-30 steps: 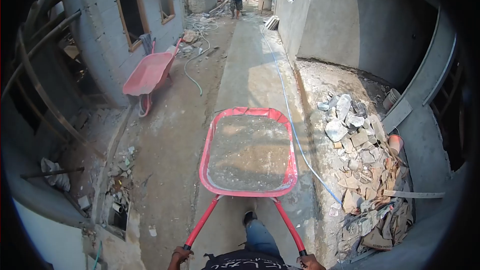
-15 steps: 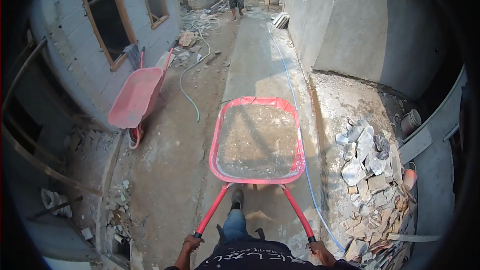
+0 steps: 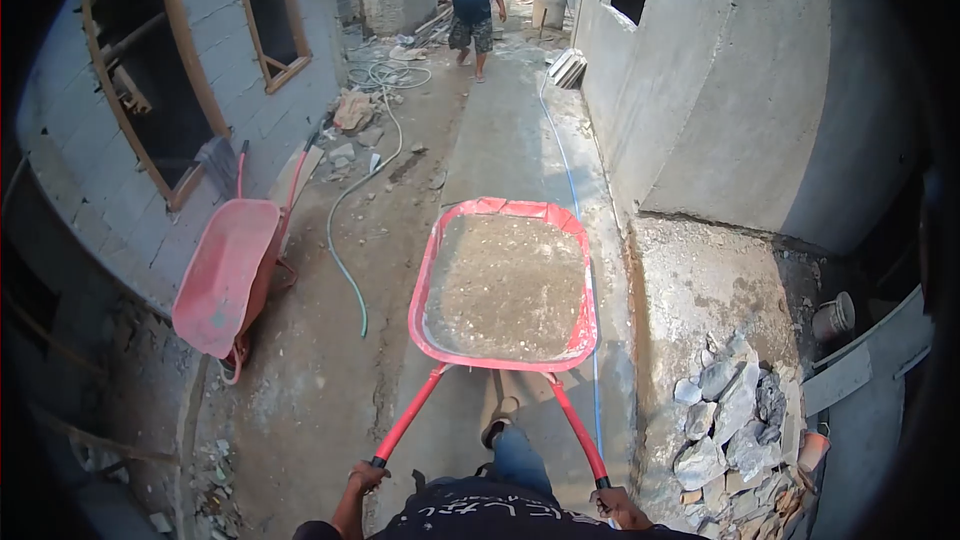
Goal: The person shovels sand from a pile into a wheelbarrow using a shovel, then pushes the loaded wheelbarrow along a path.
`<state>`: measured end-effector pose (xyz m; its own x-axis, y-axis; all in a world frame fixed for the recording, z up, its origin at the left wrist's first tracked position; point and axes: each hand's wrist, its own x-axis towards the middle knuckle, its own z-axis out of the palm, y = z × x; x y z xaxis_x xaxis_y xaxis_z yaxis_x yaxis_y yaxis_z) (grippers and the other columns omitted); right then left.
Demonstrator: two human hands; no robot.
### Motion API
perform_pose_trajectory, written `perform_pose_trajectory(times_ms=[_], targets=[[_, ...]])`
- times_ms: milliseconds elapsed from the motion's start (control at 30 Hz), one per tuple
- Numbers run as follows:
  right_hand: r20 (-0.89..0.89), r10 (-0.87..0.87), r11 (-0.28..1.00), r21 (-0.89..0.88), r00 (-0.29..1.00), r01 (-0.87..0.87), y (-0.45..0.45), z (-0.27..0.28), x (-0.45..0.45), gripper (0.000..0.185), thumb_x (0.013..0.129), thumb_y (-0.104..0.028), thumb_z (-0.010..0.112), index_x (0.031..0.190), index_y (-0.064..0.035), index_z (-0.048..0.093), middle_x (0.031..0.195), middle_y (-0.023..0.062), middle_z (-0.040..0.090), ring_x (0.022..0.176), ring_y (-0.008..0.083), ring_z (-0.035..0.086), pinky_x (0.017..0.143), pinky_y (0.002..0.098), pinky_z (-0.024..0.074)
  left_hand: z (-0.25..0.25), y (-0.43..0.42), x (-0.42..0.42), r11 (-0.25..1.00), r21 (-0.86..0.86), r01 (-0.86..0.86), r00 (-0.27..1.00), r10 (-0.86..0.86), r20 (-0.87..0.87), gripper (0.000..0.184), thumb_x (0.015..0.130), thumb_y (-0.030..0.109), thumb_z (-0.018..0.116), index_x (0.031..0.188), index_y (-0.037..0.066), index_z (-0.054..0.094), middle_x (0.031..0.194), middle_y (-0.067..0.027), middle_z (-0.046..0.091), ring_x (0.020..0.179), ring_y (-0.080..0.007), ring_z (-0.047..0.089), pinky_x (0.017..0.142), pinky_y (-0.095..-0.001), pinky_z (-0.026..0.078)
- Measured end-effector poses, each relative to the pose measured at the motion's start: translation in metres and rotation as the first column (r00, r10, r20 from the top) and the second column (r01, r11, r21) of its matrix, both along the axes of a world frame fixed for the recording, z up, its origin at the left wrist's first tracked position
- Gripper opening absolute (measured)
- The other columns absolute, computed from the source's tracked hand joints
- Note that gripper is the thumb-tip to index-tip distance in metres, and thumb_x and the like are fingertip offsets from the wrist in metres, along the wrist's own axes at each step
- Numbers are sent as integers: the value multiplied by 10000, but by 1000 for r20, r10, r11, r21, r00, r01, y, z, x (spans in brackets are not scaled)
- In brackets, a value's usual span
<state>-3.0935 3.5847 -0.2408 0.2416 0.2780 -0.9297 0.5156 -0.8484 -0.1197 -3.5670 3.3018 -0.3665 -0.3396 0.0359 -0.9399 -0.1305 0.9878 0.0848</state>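
Note:
Directly in front of me is a red wheelbarrow (image 3: 421, 270), its tray filled with grey-brown sandy gravel (image 3: 505, 285). Two red handles run back from the tray toward my body. My left hand (image 3: 368, 477) is wrapped round the black grip of the left handle (image 3: 410, 415). Round the grip of the right handle (image 3: 578, 425) my right hand (image 3: 622, 507) is closed. One of my boots (image 3: 497, 420) shows beneath the tray, between the handles.
Another red wheelbarrow (image 3: 228, 270) is parked at the left wall. A green hose (image 3: 345, 275) and a blue hose (image 3: 562, 140) lie along the path. Broken stones (image 3: 735, 410) are heaped at right, near a bucket (image 3: 833, 318). A person (image 3: 475, 5) is on the path ahead.
I have moved forward with the wheelbarrow; the parked wheelbarrow and rubble sit nearer and lower in view. The person ahead appears closer. My other leg is now forward. Both hands keep their grip.

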Motion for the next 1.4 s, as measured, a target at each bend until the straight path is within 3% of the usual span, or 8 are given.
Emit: perform_pose_trajectory(times_ms=[633,900,1000,1067,1167,1267,1333,1400], targets=[[-54,-31,994,-104,998,25,41,-93,33,132,650,7,620,638,-47,501,535,41,469,414,129,444,354,263,323,1,63,-25,998,-46,50,998,-49,33,336,602,329,753,708,38,623,593,-43,598,467,-134,560,432,-276,460],[17,-100,989,-105,995,101,146,11,-24,176,652,59,600,642,-45,458,512,5,378,388,98,344,362,235,281,14,138,-5,999,0,-38,998,38,50,306,617,327,738,680,58,606,565,-23,585,428,-122,542,415,-269,457],[63,4,989,-149,998,6,164,8,-33,196,653,55,604,632,-54,442,507,4,372,384,100,336,359,240,282,4,140,-1,999,-12,-47,995,48,84,299,615,335,733,652,71,598,555,-22,584,421,-119,540,418,-267,458],[9,-71,981,-179,997,71,190,-88,24,187,640,31,621,623,-67,462,495,-8,396,392,117,382,370,258,310,3,154,0,996,14,-89,994,88,67,306,617,348,726,634,74,593,551,-26,586,420,-125,541,415,-265,455],[125,236,971,1,964,-238,223,12,-59,119,642,-7,638,611,-60,536,491,5,457,415,99,429,387,225,312,-2,180,0,997,-19,-78,996,78,38,314,617,354,721,648,64,604,561,-38,592,426,-140,542,417,-274,449],[-24,-87,988,-127,996,83,263,-18,-24,159,653,24,597,620,-69,472,484,-18,365,388,89,366,364,223,283,-1,203,12,993,42,-111,993,109,53,316,622,352,714,664,55,616,583,-52,600,452,-156,554,438,-286,455],[88,-10,994,-105,996,19,276,-24,-30,171,659,39,575,633,-68,443,509,-11,352,390,90,349,351,232,271,11,234,-11,995,26,-92,995,91,33,326,615,352,715,681,45,625,605,-62,607,478,-164,563,471,-295,465],[-111,402,907,182,909,-379,275,-70,18,392,899,-349,436,624,-98,557,528,15,498,439,126,457,381,278,345,16,246,-20,996,36,-85,996,83,39,329,612,352,715,682,43,626,604,-61,607,484,-164,566,477,-294,466]])
